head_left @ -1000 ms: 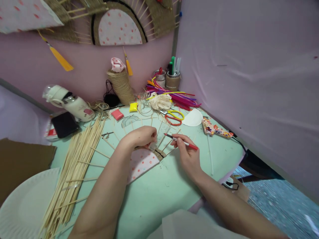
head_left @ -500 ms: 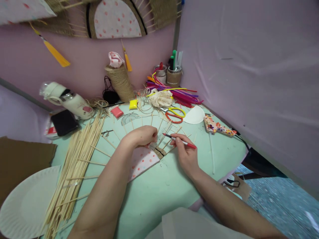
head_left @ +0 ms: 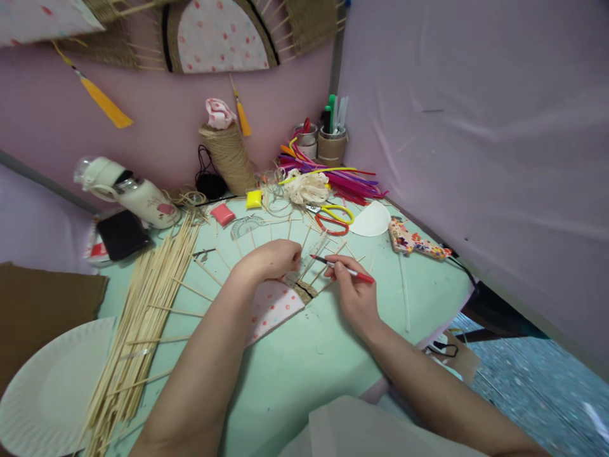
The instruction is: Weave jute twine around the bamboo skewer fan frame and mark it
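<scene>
In the head view my right hand (head_left: 349, 285) grips a red pen (head_left: 362, 277), its tip pointing left over a clear ruler (head_left: 313, 252). My left hand (head_left: 284, 257) is closed at the ruler's left edge, pressing it down over the sticks; its fingertips are partly hidden. Beneath them lies a half-round fan piece (head_left: 276, 308) of white fabric with red spots, edged with twine and a black line. Thin wooden sticks (head_left: 209, 271) spread out from its curved edge. My left forearm covers part of the fan.
A bundle of sticks (head_left: 137, 317) and a paper plate (head_left: 57, 387) lie left. Behind stand a bottle (head_left: 137, 193), twine spool (head_left: 231, 155) and pen cups (head_left: 332, 149). Scissors (head_left: 333, 223), a protractor (head_left: 246, 226), white half-disc (head_left: 373, 219) and patterned glue gun (head_left: 413, 242) lie around the fan.
Almost nothing differs. Both hands, the pen and the ruler hold nearly the same places; the view has shifted very slightly.
</scene>
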The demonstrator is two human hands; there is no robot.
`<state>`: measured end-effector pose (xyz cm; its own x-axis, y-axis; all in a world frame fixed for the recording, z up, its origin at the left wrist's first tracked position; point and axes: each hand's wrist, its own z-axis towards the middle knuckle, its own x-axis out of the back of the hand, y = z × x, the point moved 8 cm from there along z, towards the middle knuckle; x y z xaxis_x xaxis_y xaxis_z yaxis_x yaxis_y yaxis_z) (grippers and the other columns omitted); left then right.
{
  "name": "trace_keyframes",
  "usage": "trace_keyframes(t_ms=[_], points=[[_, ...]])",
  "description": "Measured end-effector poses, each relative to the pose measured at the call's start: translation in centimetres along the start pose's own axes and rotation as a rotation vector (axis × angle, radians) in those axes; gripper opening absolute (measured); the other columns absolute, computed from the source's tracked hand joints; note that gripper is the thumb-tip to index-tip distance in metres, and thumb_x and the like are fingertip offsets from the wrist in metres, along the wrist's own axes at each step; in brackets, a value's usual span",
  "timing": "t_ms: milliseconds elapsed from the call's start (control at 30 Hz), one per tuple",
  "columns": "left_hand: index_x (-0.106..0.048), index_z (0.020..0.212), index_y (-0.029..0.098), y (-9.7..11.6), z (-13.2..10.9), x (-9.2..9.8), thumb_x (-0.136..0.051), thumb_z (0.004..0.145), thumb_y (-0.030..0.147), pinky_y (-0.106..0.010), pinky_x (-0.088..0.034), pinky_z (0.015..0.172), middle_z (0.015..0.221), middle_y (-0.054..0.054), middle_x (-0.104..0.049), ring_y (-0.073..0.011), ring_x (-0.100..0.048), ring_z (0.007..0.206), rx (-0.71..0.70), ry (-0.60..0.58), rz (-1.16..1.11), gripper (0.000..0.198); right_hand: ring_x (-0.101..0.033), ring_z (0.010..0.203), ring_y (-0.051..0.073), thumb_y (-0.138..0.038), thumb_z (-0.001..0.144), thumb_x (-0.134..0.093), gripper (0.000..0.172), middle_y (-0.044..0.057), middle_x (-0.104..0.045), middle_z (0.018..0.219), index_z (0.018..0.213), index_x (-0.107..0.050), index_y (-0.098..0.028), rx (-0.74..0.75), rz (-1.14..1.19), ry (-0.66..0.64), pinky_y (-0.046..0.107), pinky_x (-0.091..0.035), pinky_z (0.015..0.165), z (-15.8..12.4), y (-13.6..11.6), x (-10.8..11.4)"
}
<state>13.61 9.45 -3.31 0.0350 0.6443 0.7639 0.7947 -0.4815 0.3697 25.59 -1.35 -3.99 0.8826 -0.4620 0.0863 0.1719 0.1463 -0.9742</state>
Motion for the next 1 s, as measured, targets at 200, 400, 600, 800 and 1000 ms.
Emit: trace_keyframes(t_ms=[200,400,600,800,1000], points=[[-0.056,0.075,0.019,0.1,0.0,0.1,-0.047,0.07,0.017,-0.023,-0.034,0.047,0.062,0.0,-0.058,-0.0123,-0.053,0.049,-0.01,0.007,0.02,0.01,-0.059,0.072,0.016,-0.037,0.09,-0.046,0.026,0.002,-0.063,0.074,0.097,-0.063,-0.018,-0.039,-0.023,0.044,0.029,-0.046,0.068,0.3,0.1,0.5],[-0.057,0.077,0.019,-0.6,0.3,-0.3,-0.048,0.069,0.019,-0.024,-0.037,0.047,0.068,-0.001,-0.062,-0.0132,-0.055,0.049,0.023,-0.021,-0.007,0.012,-0.057,0.071,0.016,-0.038,0.09,-0.046,0.027,0.001,-0.062,0.072,0.097,-0.063,-0.017,-0.072,-0.032,0.075,0.028,-0.044,0.067,0.7,0.7,0.8],[-0.057,0.077,0.019,-0.7,0.3,-0.4,-0.048,0.069,0.017,-0.023,-0.038,0.047,0.067,-0.002,-0.063,-0.0135,-0.057,0.05,0.028,-0.031,-0.017,0.012,-0.057,0.069,0.015,-0.039,0.089,-0.047,0.028,0.001,-0.062,0.071,0.095,-0.063,-0.017,-0.114,-0.055,0.068,0.026,-0.043,0.063,0.8,1.1,0.6],[-0.055,0.074,0.018,-0.6,0.3,-0.2,-0.047,0.068,0.016,-0.022,-0.038,0.046,0.07,-0.002,-0.064,-0.0123,-0.056,0.049,0.029,-0.026,-0.016,0.01,-0.058,0.067,0.016,-0.035,0.084,-0.052,0.023,0.002,-0.064,0.07,0.089,-0.065,-0.016,-0.1,-0.088,0.047,0.027,-0.044,0.063,0.8,0.9,0.3],[-0.056,0.076,0.018,-0.7,0.2,-0.3,-0.048,0.067,0.015,-0.022,-0.038,0.045,0.068,-0.002,-0.063,-0.0127,-0.057,0.048,0.037,-0.023,-0.017,0.012,-0.057,0.062,0.016,-0.031,0.082,-0.052,0.02,0.002,-0.064,0.066,0.082,-0.067,-0.017,-0.086,-0.136,0.037,0.026,-0.043,0.059,0.8,0.8,0.2]])
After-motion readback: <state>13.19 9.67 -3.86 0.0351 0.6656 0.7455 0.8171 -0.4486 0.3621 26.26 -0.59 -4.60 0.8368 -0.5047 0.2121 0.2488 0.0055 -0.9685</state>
